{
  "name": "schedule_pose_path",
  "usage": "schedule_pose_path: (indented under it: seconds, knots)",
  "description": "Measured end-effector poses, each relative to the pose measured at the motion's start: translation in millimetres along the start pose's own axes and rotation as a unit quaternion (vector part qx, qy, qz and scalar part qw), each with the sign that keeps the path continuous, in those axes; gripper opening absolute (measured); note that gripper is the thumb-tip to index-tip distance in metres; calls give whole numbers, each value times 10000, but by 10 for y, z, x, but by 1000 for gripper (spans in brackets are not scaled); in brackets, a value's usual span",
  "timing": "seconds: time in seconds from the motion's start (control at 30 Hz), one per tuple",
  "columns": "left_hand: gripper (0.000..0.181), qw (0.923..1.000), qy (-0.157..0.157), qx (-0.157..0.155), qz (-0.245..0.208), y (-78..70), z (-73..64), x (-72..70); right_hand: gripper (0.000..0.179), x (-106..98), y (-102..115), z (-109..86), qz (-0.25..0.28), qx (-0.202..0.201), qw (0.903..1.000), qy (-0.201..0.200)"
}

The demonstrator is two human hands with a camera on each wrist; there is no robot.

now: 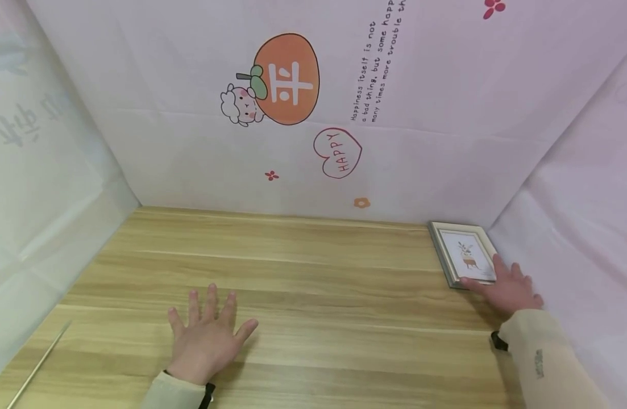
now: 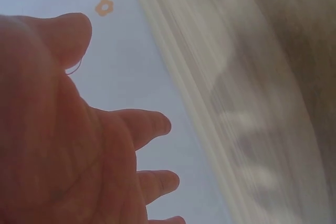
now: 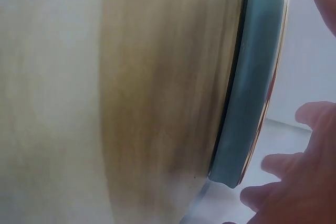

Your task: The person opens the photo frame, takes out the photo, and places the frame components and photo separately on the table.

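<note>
A picture frame with a pale border and a small animal drawing lies flat in the far right corner of the wooden table. Over its near right edge reaches my right hand, thumb and fingers spread apart. In the right wrist view, the frame's blue-grey side stands beside those fingers. My left hand hovers over the table's left part with all its fingers spread and nothing in it. The left wrist view shows its palm and outstretched fingers.
A thin pale stick lies along the table's left side. White printed cloth walls rise at the back and on both sides, with the right one close beside the frame and my right hand.
</note>
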State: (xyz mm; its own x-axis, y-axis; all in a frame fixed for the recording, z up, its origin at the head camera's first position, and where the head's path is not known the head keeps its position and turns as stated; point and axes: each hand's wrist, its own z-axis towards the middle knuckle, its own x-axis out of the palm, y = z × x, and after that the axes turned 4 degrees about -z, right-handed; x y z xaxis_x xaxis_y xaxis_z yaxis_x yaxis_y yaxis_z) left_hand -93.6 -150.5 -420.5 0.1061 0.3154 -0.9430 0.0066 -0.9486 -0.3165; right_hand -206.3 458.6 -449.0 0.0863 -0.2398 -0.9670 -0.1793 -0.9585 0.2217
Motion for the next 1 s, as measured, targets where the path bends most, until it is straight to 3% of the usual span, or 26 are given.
schedule_pose_path:
  seconds: [0.3, 0.7, 0.83, 1.0]
  knots:
    - [84, 10000, 10, 84, 21, -21, -21, 13, 127, 39, -21, 48, -12, -40, 9997, 221]
    - [81, 9998, 50, 198, 55, -48, -19, 12, 125, -103, 278, -106, 319, 206, 9988, 297]
    - [81, 9998, 59, 207, 41, -54, -36, 15, 104, -161, 219, -89, 518, 341, 9979, 211]
    - [81, 9997, 60, 233, 1, -62, -40, 11, 56, -143, 15, 17, 324, 329, 9988, -179]
